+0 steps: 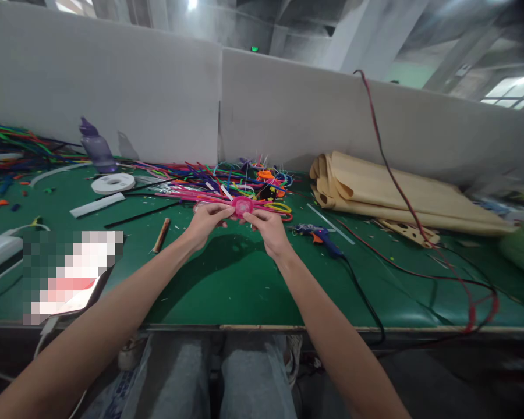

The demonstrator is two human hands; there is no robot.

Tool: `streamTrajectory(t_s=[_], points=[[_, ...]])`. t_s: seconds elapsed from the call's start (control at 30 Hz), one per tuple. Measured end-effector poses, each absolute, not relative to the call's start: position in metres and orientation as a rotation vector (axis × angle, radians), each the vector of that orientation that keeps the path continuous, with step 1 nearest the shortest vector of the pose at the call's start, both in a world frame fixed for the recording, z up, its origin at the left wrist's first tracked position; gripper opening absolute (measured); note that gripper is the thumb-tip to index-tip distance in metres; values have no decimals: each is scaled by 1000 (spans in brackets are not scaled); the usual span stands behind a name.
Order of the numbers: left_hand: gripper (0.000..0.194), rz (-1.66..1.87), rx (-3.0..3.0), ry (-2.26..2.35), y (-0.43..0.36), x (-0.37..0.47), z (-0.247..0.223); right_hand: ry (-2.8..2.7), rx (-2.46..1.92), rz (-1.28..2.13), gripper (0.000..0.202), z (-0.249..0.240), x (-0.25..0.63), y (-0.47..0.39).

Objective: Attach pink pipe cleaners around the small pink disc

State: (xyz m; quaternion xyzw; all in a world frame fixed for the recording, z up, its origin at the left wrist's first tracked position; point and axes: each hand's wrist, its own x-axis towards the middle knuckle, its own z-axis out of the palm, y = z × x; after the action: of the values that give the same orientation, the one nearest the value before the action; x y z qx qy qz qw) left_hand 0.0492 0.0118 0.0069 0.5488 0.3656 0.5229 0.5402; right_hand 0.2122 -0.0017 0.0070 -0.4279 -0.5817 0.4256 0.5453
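Both my hands are raised over the green table, pinching a small round pink piece (243, 206) with a paler centre, which looks like coiled pipe cleaner. My left hand (207, 224) grips its left edge, and my right hand (266, 227) has thumb and fingers closed at its lower right edge. Just behind the piece lies a bundle of pink pipe cleaners (183, 195), partly hidden by my hands. On the table to the right of my right hand rests a blue glue gun (318, 237) with an orange trigger.
Colourful pipe cleaners (13, 145) fill the back left, near a purple bottle (97, 148). A white roll (113, 183), a wooden-handled tool (161, 234) and a blurred-out phone (76, 276) lie leftward. Folded brown paper (402, 189) lies right; a red-black cable (386, 157) hangs before it.
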Motion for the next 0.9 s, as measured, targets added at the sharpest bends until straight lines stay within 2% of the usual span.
streamTrajectory(t_s=[0.23,0.63,0.9], points=[[35,1167,1421,854,13,49,6,-1337,-1017,1023,19,6,211,-1],[28,1244,1310,824,14,46,7,-1396,-1006,1030,22,3,212,0],[33,1231,1395,894,12,49,6,-1369,-1032,958,23,7,209,-3]])
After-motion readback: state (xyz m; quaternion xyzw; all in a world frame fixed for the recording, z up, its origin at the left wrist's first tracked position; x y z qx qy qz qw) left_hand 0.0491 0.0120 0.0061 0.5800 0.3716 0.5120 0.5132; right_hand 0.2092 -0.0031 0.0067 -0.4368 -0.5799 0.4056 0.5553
